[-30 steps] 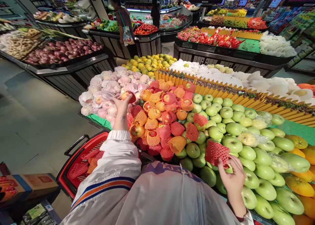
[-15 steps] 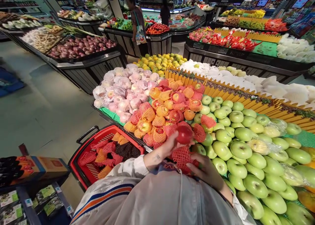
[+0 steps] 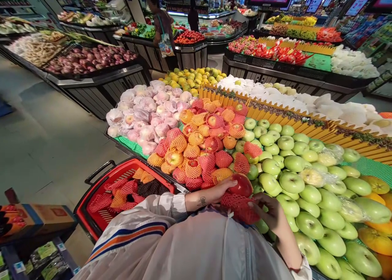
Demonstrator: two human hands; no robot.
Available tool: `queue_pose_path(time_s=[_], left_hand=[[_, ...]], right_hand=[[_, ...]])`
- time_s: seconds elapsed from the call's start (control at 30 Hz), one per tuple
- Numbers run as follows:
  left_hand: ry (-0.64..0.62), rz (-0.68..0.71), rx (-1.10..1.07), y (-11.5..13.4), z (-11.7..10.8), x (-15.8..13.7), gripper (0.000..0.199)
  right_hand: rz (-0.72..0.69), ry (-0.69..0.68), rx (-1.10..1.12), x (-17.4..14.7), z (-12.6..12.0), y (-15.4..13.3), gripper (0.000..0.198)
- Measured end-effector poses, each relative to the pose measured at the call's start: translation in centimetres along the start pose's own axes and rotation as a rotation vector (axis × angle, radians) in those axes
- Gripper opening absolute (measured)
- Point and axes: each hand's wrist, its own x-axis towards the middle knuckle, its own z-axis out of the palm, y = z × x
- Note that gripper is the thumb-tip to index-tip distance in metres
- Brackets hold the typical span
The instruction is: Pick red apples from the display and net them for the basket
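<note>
A shiny red apple point(image 3: 241, 185) is gripped in my left hand point(image 3: 223, 191), its thumb lying along the top. Below and against the apple hangs a red foam net point(image 3: 239, 208), which my right hand point(image 3: 271, 210) pinches at its right side. The apple's lower part is hidden by the net. Both hands are close to my body, over the front edge of the fruit display. Netted apples point(image 3: 191, 151) in orange and red sleeves lie just beyond my left hand. Green apples point(image 3: 290, 182) spread out to the right of my right hand.
A red shopping basket point(image 3: 80, 208) holding loose nets stands at my left. Bagged pink fruit point(image 3: 153, 108) fills the display's left corner. A yellow divider fence point(image 3: 275, 114) runs behind the apples. A person point(image 3: 165, 31) with a bag stands farther back.
My hands have moved lower and to the right with the apple and the net. My right fingers have shifted up along the net's side. The view has turned slightly right.
</note>
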Motion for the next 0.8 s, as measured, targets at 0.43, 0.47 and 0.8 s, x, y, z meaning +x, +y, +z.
queue_pose_path(time_s=[0.43, 0.47, 0.8], left_hand=[[-0.227, -0.148, -0.067, 1.5, 0.3, -0.1, 0.069], [-0.263, -0.152, -0.056, 1.4, 0.0, -0.2, 0.072], [-0.449, -0.214, 0.008, 0.4, -1.0, -0.3, 0.099]], right_hand=[[0.065, 0.167, 0.11, 1.8, -0.2, 0.7, 0.041], [0.075, 0.169, 0.119, 1.9, -0.2, 0.7, 0.041], [0.066, 0.178, 0.296, 3.3, 1.1, 3.8, 0.043]])
